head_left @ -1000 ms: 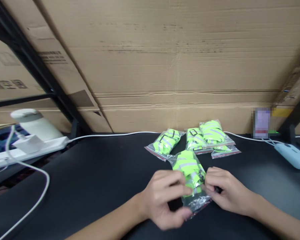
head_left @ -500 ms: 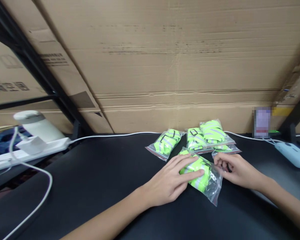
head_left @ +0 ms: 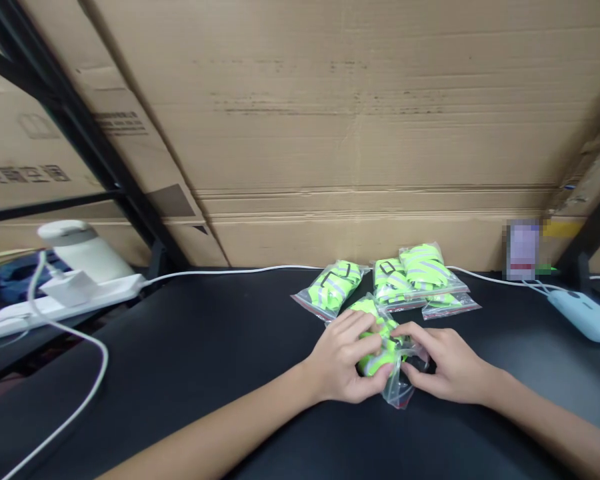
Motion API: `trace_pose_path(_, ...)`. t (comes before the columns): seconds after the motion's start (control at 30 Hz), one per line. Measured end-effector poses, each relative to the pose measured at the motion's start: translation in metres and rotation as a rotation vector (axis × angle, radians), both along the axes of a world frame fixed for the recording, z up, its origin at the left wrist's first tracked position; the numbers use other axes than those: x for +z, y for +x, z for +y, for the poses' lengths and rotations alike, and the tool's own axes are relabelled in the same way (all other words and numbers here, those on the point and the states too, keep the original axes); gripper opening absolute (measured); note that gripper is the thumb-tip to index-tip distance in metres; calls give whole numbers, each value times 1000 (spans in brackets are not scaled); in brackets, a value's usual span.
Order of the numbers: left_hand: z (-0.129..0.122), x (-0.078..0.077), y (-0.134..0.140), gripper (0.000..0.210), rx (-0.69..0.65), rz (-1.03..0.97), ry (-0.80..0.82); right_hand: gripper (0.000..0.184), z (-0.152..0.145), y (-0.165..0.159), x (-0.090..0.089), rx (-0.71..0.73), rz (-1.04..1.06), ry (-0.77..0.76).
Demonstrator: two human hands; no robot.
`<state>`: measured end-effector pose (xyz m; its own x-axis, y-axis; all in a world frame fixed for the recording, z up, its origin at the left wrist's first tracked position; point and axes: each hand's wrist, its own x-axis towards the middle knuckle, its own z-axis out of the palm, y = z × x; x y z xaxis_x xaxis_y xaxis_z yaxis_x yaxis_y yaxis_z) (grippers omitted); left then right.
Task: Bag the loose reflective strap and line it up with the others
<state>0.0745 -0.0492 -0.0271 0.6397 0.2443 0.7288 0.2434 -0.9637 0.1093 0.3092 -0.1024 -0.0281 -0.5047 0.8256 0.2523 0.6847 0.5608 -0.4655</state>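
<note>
A clear plastic zip bag of folded neon-green reflective straps (head_left: 380, 347) lies on the black tabletop (head_left: 205, 347), pinched between both hands: left hand (head_left: 343, 367) curled over its near side, right hand (head_left: 443, 367) gripping its crumpled open end.

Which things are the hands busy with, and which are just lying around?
Busy with: left hand and right hand grip a bagged neon-yellow band.

Lying around: other bagged bands, white power strip, white cable, blue device, cardboard boxes.

white power strip (head_left: 75, 299), cardboard boxes (head_left: 360, 120), blue device (head_left: 583, 315)
</note>
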Motion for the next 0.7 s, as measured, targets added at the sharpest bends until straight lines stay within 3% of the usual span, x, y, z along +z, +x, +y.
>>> trace_pose_path(0.17,17,0,7,23,-11,62,181,40,20,-12,-2,4,-4,7)
trace_pose_path(0.27,17,6,2,18,-50,93,265,31,22,-15,-7,61,77,54)
trace_pose_path(0.4,2,15,-10,8,-68,80,353,14,9,-19,-11,160,69,393)
trace_pose_path(0.53,-8,19,-16,9,-39,74,363,32,5,-20,-6,238,-33,737)
trace_pose_path(0.6,-7,18,-17,19,-70,78,331,37,10,-20,-4,205,-61,811)
trace_pose_path(0.7,3,14,-16,36,-14,106,282,40,26,-23,-6,80,20,713)
